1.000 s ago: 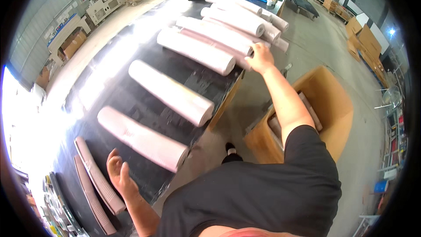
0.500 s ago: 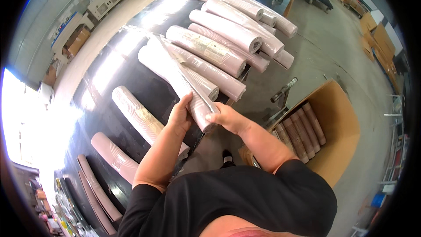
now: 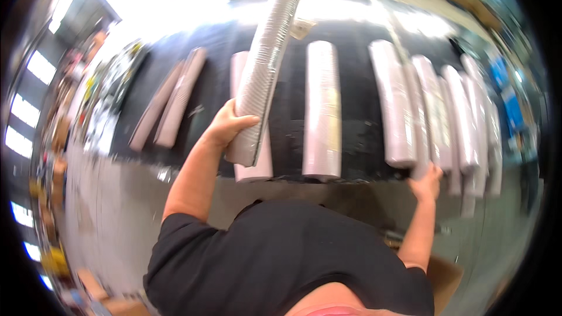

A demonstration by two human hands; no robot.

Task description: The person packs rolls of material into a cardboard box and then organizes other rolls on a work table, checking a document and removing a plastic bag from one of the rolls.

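Note:
My left hand (image 3: 231, 124) grips the lower part of a long pinkish-grey roll (image 3: 268, 67) in shiny wrap with a fine ribbed pattern. The roll is tilted above the table, its top leaning right. A pale label (image 3: 302, 28) shows beside its upper end. Partly behind it, a pink roll (image 3: 253, 171) lies on the black table (image 3: 287, 105). Off to the right, my right hand (image 3: 426, 184) closes around the near end of a narrow wrapped roll (image 3: 419, 161) among several others; blur softens its fingers.
A wrapped roll with a yellowish label (image 3: 322, 111) lies mid-table. Two thin rolls (image 3: 180, 99) lie at the left. Several rolls (image 3: 459, 111) crowd the right side, some overhanging the front edge. Blue boxes (image 3: 514, 105) stand at far right; a cardboard box (image 3: 446, 281) is below right.
The view has swung left along the table. Both hands were on one roll; now my left hand holds a roll raised at the left, and my right is at the grouped rolls.

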